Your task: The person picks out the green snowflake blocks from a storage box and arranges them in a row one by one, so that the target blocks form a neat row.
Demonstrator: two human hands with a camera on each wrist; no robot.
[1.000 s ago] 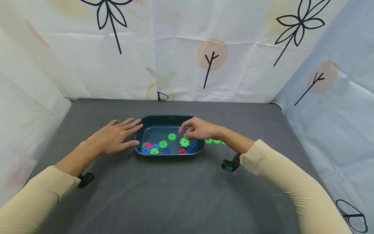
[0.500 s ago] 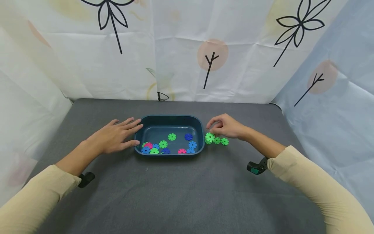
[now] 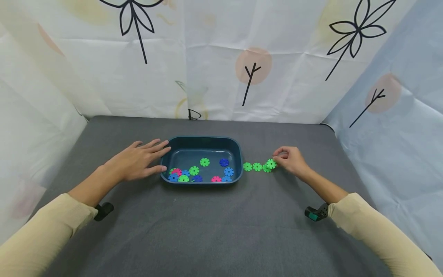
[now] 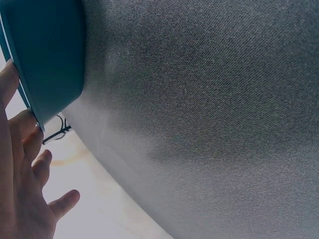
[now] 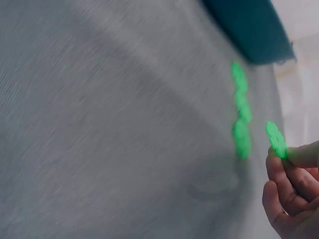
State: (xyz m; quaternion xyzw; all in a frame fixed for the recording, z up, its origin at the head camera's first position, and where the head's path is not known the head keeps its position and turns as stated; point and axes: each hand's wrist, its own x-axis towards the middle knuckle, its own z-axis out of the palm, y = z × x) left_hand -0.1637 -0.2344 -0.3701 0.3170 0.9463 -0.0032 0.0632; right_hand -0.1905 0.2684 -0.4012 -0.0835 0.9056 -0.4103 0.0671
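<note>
My right hand (image 3: pixel 291 160) pinches a green notched plastic disc (image 3: pixel 271 164) between thumb and fingertips. In the right wrist view that same disc (image 5: pixel 276 140) is held above the cloth, apart from the row. The row is three green discs (image 3: pixel 257 166) lying on the table to the right of the tray. My left hand (image 3: pixel 138 161) rests with spread, straight fingers on the left rim of the dark blue tray (image 3: pixel 200 183). Inside the tray lie several discs: green (image 3: pixel 205 162), dark blue (image 3: pixel 224 162), lighter blue (image 3: pixel 228 171) and pink (image 3: pixel 216 179).
A grey cloth (image 3: pixel 207 231) covers the table. White printed curtains (image 3: pixel 214 61) stand at the back and both sides. In the left wrist view the tray's outer wall (image 4: pixel 50 55) shows beside the fingers.
My right hand has lifted a green disc out of the tray and carried it right, past the row to its far right end. The left hand stays on the rim.
</note>
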